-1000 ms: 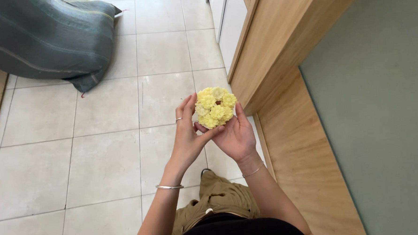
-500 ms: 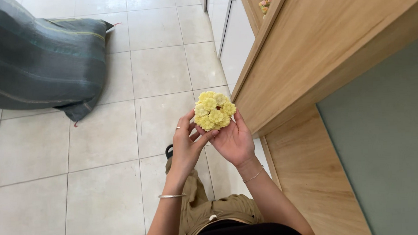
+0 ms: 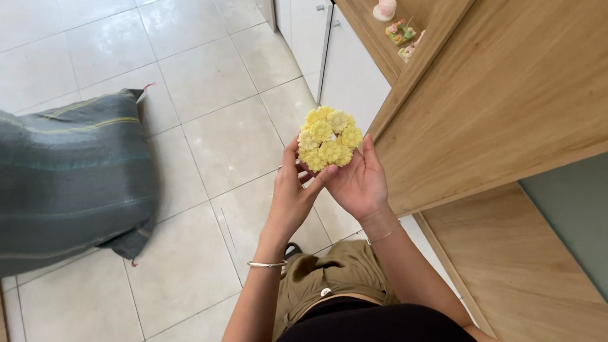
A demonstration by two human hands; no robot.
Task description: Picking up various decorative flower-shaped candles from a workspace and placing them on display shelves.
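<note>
A round cluster of small yellow flowers (image 3: 328,138) sits between both my hands at chest height over the tiled floor. My left hand (image 3: 296,189) grips it from the left side with thumb and fingers, a ring on one finger and a bangle on the wrist. Under and to the right of the flowers, my right hand (image 3: 360,182) cups them in its palm. The base of the cluster is hidden by my fingers.
A wooden shelf unit (image 3: 519,93) rises on the right, with small pastel figurines (image 3: 386,7) on an upper shelf. White cabinet doors (image 3: 343,60) stand behind it. A large grey-green striped sack (image 3: 51,182) lies on the pale tiled floor (image 3: 220,127) at the left.
The view has tilted up and forward, bringing the upper shelf and its figurines into sight. Both hands keep hold of the flower cluster, raised slightly toward the shelf.
</note>
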